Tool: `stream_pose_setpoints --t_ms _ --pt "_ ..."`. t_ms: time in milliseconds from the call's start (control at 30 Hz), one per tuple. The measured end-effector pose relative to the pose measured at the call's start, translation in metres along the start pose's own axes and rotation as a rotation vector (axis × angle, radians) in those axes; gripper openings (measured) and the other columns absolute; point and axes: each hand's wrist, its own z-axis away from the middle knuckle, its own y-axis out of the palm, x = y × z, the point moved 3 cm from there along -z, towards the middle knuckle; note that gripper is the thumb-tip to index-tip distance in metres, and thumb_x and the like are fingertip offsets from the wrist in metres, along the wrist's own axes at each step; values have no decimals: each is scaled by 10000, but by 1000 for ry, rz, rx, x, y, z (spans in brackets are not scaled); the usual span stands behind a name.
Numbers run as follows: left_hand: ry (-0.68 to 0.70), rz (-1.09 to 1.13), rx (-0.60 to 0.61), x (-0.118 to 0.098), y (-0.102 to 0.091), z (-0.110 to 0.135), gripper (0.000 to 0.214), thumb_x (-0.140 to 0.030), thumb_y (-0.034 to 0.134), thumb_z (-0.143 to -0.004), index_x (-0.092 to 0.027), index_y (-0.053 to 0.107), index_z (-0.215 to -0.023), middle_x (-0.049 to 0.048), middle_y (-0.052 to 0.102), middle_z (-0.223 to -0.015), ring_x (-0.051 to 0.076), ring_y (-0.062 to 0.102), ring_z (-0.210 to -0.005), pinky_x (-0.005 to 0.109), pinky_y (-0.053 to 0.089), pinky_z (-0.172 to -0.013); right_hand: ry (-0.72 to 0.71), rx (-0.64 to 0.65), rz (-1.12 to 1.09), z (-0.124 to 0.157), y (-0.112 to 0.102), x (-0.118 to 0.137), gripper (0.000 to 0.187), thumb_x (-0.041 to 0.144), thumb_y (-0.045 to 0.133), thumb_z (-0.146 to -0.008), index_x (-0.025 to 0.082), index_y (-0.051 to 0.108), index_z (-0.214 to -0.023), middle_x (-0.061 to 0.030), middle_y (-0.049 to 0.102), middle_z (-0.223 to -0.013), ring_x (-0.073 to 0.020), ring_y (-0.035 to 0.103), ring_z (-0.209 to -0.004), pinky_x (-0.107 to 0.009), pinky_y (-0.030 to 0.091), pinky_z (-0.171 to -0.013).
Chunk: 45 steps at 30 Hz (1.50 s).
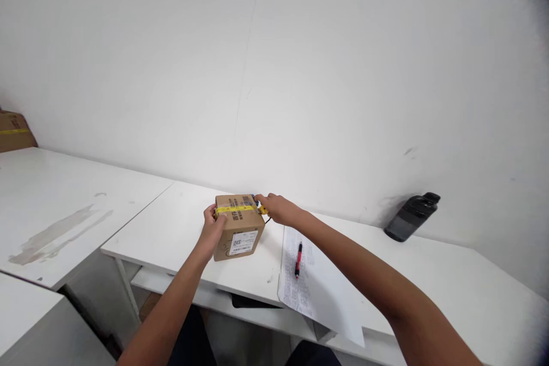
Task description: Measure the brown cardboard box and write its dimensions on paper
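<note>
Bracing the box [240, 223] from both sides

I am holding the box on the white table [146, 229], just in from the front edge, apparently so both arms are reaching it easily. My left hand [211, 233] is wrapping the left side, thumb lying over the top and fingers opening only as wide as that edge is needing; I am reading this as a steadying grip. My right hand [278, 207] is meeting the opposite side, near the end of the yellow tape [235, 209]. Its fingers are curling in tightly around a small yellow piece [263, 210], but I cannot tell from here whether that is loose tape or a tool. With the two hands opposing each other, the box is probably having little chance to slide or turn.

The label [243, 242] is facing me. To the right, paper [326, 286] is hanging partly over the front edge, with a pen [298, 260] lying across it, perhaps helping to weigh it down. A bottle [412, 217] is standing back by the wall [300, 97], seemingly clear of my right arm.
</note>
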Motion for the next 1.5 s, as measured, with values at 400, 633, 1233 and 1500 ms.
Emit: stream_pose_setpoints --t_ms 400,633,1233,1500 --pt "401 -613 107 -67 19 31 351 -536 424 -925 -239 610 -932 62 679 -893 283 629 -914 407 450 -814 -193 -30 -44 10 -51 57 384 105 549 -850 202 444 -1206 -92 630 -960 -230 614 -844 -263 386 -636" --pt "127 -135 461 -64 27 24 430 -528 762 -684 -199 551 -864 12 680 -776 188 639 -725 313 463 -680 -224 -143 -252 32 -51 55 540 183 630 -844 222 384 -1324 -84 632 -1050 -221 605 -937 -254 407 -683" --pt "-49 -249 -23 -6 -13 -14 641 -442 766 -651 -248 389 -1132 155 391 -1459 287 400 -1354 386 395 -1003 -12 -108 -30 23 -2 -5 301 24 578 -820 207 602 -1058 -78 686 -1086 -231 580 -1049 -275 402 -737" --pt "-34 -344 54 -12 -12 -14 428 -513 653 -746 -227 467 -1004 112 603 -1213 265 573 -1120 348 451 -867 -23 -117 -63 22 -1 -7 325 18 576 -820 189 623 -1091 -84 682 -1132 -231 580 -1052 -292 431 -795"
